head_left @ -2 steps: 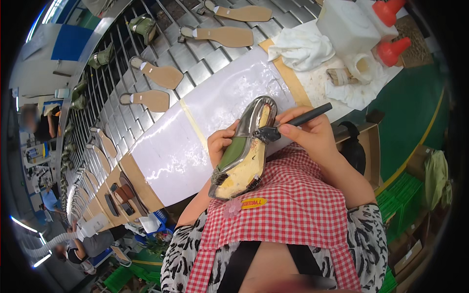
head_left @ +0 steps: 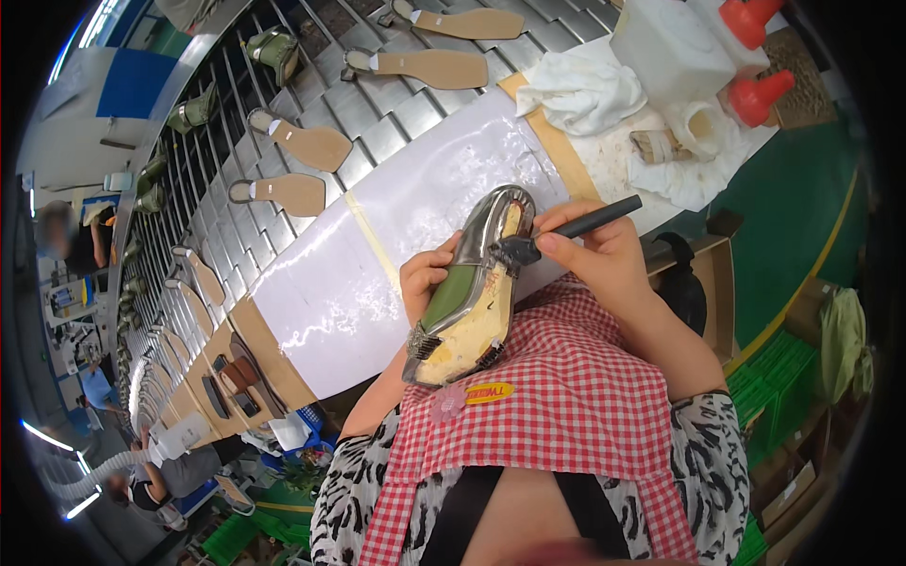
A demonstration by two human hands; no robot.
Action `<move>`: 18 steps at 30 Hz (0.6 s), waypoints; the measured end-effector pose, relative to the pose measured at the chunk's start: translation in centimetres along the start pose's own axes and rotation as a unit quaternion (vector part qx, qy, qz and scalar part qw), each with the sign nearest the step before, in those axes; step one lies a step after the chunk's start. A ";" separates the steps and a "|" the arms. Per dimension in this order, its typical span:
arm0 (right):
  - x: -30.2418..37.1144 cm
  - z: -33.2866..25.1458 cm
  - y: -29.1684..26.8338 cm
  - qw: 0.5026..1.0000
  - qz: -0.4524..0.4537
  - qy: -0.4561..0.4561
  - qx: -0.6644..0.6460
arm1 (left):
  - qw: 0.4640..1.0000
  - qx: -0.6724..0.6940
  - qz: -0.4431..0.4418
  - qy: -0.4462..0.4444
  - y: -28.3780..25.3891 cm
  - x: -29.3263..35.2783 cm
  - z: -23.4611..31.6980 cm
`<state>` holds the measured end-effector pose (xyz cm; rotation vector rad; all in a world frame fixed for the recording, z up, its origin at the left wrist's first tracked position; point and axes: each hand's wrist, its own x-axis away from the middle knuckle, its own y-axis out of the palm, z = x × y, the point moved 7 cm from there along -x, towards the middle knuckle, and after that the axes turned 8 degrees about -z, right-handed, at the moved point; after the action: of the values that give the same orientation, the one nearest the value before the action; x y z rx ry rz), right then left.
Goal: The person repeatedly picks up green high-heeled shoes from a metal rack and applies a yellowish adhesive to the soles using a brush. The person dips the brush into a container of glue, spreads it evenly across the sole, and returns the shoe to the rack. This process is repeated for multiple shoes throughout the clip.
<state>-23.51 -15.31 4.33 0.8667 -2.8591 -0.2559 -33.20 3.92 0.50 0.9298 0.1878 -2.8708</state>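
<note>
A shoe upper on a last (head_left: pixel 460 291), green and metallic silver, is held up in front of my apron with its pale yellow underside partly turned to view. My left hand (head_left: pixel 425 280) is closed around its left side, and part of that hand is behind the shoe. My right hand (head_left: pixel 596 250) pinches a black-handled brush (head_left: pixel 604 216). Its dark, clogged head touches the underside near the shoe's middle, by the silver edge. A strip of dark bristly material (head_left: pixel 491 356) shows at the lower end of the shoe.
Beyond the white work sheet (head_left: pixel 330 321), tan soles (head_left: pixel 429 68) and green shoes (head_left: pixel 274 52) lie on a metal slat conveyor. At right are a white cloth (head_left: pixel 580 92), a white jug (head_left: pixel 672 52) and red-capped bottles (head_left: pixel 760 97). Other people work at far left.
The brush head has shifted slightly up and left along the shoe's edge, with my right hand tilting a little. The left hand and the shoe stay almost still.
</note>
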 end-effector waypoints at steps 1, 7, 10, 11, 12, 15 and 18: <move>-0.1 -0.2 -0.2 1.000 0.019 -0.012 0.005 | 1.000 -0.002 -0.002 0.001 0.1 -0.1 0.1; 0.1 -3.2 -0.4 0.974 0.081 -0.151 0.146 | 1.000 -0.005 -0.004 -0.014 0.5 -0.4 0.5; 0.2 -3.7 0.2 0.971 0.030 -0.157 0.176 | 1.000 -0.009 -0.002 -0.008 0.5 -0.5 0.6; 0.3 -3.7 0.4 0.974 0.013 -0.149 0.168 | 1.000 -0.012 -0.001 -0.003 0.5 -0.4 0.7; 0.3 -3.6 0.6 0.977 -0.004 -0.141 0.160 | 1.000 -0.017 -0.004 -0.002 0.5 -0.3 0.6; 0.3 -2.9 1.0 0.987 -0.037 -0.091 0.128 | 1.000 -0.023 -0.011 0.002 0.2 0.0 0.3; 0.4 -3.1 1.0 0.991 -0.052 -0.076 0.097 | 1.000 -0.018 -0.013 -0.007 0.3 0.1 0.3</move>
<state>-23.81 -15.09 7.57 1.0782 -3.0224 -0.0559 -33.39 3.62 0.66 0.9081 0.2504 -2.8871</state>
